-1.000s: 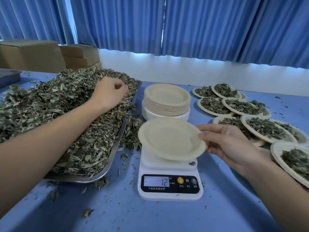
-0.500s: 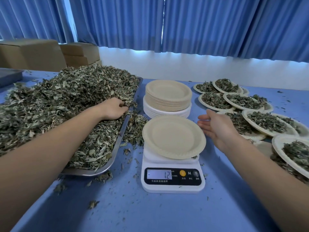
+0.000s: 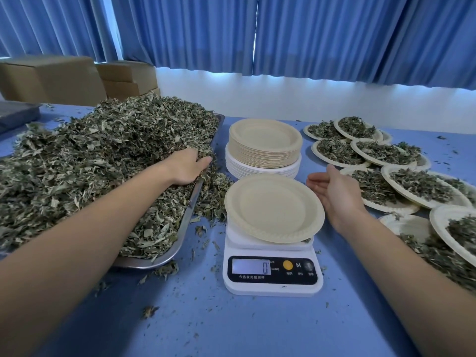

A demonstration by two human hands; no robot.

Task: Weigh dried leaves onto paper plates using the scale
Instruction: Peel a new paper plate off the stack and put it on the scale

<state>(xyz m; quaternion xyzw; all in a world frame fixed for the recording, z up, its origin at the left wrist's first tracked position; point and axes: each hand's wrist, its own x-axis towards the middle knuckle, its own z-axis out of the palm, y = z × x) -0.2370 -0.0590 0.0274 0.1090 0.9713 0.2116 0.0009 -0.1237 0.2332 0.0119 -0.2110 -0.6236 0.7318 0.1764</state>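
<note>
Zeroed since half a second ago, the scale [image 3: 273, 282] now reads 0 where it showed minus 12. My right hand [image 3: 334, 194] has let go of the plate [image 3: 274, 207] and drawn slightly clear. It hangs open just beside the plate's rim, palm toward it and not touching, so nothing of mine weighs on the pan. The plate sits bare on the scale, overhanging the platform. My left hand [image 3: 186, 167] has slid down the leaves [image 3: 90, 163] to the right rim of the tray [image 3: 184, 225], fingertips buried in the heap. I cannot tell whether it has closed on a handful. I judge the step in hand to be fetching the first leaves, with the tray just left of the scale for a short carry. Spare plates [image 3: 265, 148] stand stacked just behind the scale, within reach. Filled plates [image 3: 381, 153] overlap on the desk [image 3: 231, 328] to the right, out of the way.
</note>
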